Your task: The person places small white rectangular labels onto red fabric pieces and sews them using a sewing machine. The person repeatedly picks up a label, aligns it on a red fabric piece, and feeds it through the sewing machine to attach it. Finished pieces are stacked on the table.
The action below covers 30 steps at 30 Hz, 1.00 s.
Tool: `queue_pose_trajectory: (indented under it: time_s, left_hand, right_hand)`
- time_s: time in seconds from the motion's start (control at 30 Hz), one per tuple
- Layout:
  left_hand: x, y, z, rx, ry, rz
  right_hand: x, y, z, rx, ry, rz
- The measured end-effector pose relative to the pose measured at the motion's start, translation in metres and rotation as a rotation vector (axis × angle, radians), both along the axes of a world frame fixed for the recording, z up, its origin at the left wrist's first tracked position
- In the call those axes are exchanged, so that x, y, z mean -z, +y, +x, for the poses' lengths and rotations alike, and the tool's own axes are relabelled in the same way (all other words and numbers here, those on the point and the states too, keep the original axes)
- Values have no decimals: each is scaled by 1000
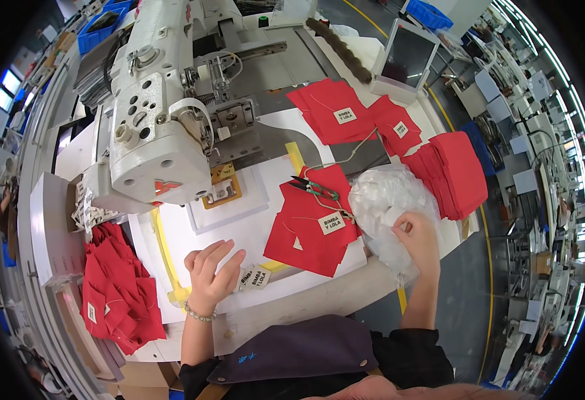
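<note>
My left hand (211,275) is raised over the front of the white work surface, fingers spread and holding nothing. Just right of it are several small cream labels (258,277). My right hand (415,235) is at a crumpled clear plastic bag (380,193), its thumb and fingers curled together against the plastic; what lies between them is too small to make out. Between the hands lie red fabric pieces (306,243), with a cream label (332,223) on top. Thread snips with dark blades and green handles (320,191) rest on the fabric, tied to a cord.
A white sewing machine (156,133) stands at the left, its clamp (223,190) above a white template with yellow tape. More red pieces are stacked at the back (329,110), the right (456,173) and the left (119,293). A screen (409,57) stands at the far right.
</note>
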<state>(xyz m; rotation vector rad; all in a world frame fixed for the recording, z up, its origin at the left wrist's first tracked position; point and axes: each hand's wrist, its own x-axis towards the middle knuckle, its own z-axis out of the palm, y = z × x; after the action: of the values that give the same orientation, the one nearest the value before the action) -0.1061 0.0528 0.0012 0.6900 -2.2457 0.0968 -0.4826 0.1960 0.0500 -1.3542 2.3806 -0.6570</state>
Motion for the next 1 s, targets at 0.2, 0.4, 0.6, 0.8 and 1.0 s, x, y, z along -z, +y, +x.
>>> queue_pose_trajectory:
  time_s: [0.2, 0.4, 0.6, 0.8, 1.0]
  left_hand:
    - [-4, 3, -3, 158, 276, 407]
    - [-31, 9, -39, 439, 611, 1615]
    - [-17, -4, -25, 275, 615, 1698]
    - [14, -20, -8, 298, 557, 1344]
    - [13, -44, 13, 314, -37, 728]
  right_hand:
    - [-45, 6, 8, 110, -413, -368]
    - [-1, -59, 113, -273, -1292, -42]
    - [31, -93, 142, -300, -1365, -47]
    - [54, -119, 152, -564, -999, -235]
    - [60, -154, 155, -835, -332, -313]
